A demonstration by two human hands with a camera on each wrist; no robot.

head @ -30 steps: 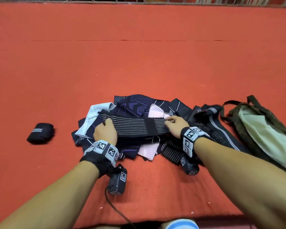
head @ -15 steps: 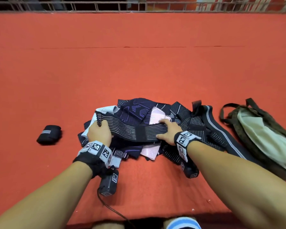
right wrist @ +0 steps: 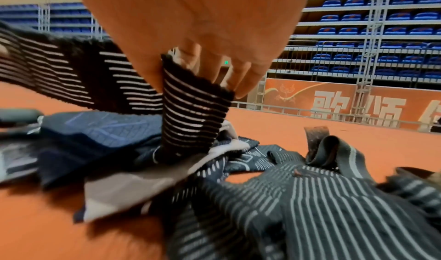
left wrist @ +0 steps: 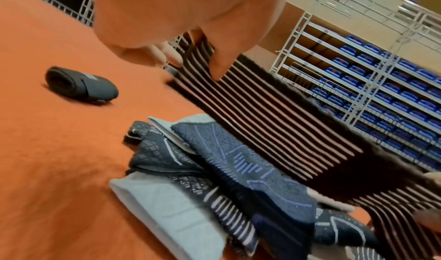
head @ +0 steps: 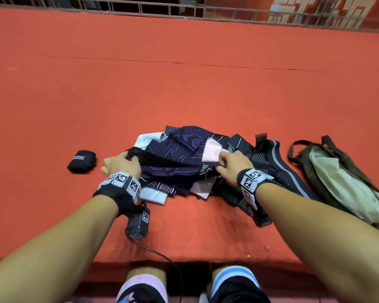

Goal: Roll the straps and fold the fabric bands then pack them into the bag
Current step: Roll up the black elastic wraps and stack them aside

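One rolled strap [head: 81, 161] left, bag [head: 346, 182] right of pile [head: 184, 149]

The floor [head: 184, 88] is covered with an orange-red carpet, and a thin seam line runs across it on the far side. In the middle a loose pile of fabric bands [head: 184, 158] lies directly on the carpet, dark navy pieces with purple and white patterns mixed with pale grey and pink ones, and at its right edge a long dark strap with a grey stripe [head: 282, 162] lies beside it. A rolled black strap [head: 81, 161] rests alone to the left of the pile, and an olive bag [head: 337, 178] with a pale lining lies to the right, near the long strap.
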